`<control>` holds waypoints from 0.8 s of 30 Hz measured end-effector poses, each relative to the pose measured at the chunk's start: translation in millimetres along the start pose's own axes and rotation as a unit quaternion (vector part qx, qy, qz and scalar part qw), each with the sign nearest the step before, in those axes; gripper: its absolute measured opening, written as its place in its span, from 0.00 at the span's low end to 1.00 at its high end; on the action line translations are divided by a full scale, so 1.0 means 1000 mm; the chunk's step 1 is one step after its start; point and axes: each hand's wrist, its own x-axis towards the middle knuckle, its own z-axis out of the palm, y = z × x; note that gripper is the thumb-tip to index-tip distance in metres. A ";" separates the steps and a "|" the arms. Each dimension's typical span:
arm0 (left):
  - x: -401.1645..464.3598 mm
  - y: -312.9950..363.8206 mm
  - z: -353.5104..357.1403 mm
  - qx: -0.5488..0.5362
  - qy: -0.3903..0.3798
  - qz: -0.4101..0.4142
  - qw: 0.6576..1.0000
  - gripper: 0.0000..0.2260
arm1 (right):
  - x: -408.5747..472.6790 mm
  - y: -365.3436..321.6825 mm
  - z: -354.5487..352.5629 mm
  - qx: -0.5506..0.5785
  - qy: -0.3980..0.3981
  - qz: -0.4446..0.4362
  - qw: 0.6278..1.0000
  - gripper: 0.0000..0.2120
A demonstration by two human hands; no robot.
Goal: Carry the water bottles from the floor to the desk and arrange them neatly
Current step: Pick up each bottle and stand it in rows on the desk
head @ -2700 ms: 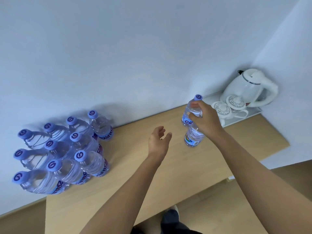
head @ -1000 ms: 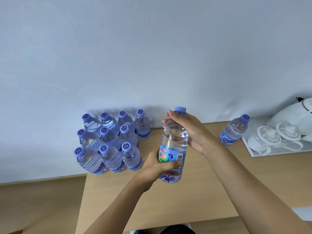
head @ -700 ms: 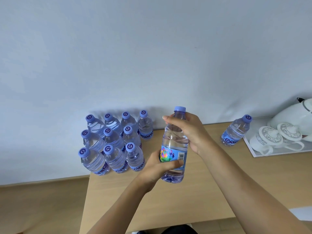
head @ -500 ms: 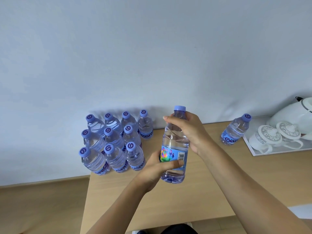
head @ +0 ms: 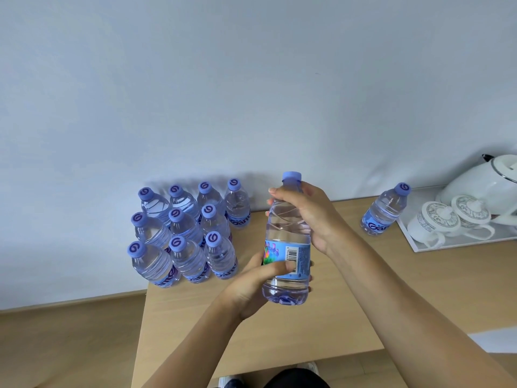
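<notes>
While both hands grip one water bottle [head: 288, 228], left hand [head: 253, 281] at label, right hand [head: 309, 212] near cap.

A light wooden table [head: 349, 312] is set against a pale wall. Ten capped water bottles [head: 184, 233] are grouped upright at its left rear corner, a lone bottle [head: 384, 211] stands farther right, just beside a white tray [head: 458, 243].
</notes>
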 end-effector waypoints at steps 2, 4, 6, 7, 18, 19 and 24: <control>-0.001 0.000 0.003 -0.002 -0.006 0.003 1.000 0.32 | 0.000 0.001 0.000 0.008 0.001 0.006 1.000 0.05; -0.002 0.001 0.005 -0.001 -0.016 0.008 1.000 0.34 | 0.001 0.000 -0.003 0.022 -0.004 0.021 1.000 0.04; -0.003 0.002 0.007 -0.018 -0.031 0.009 0.999 0.32 | 0.002 -0.003 -0.006 0.050 -0.021 0.039 0.998 0.05; -0.004 0.003 0.008 -0.035 -0.042 0.006 0.999 0.31 | 0.003 -0.004 -0.008 0.073 -0.031 0.048 0.996 0.05; 0.001 0.000 0.010 -0.018 -0.010 0.012 1.000 0.26 | 0.003 -0.003 -0.017 0.027 -0.033 0.004 0.999 0.09; 0.002 -0.001 0.011 0.001 0.014 0.015 1.000 0.26 | 0.003 -0.003 -0.017 -0.003 -0.027 -0.003 1.000 0.11; 0.006 -0.003 0.015 0.078 0.074 0.017 0.994 0.29 | 0.004 0.001 -0.017 0.003 0.001 0.011 1.000 0.09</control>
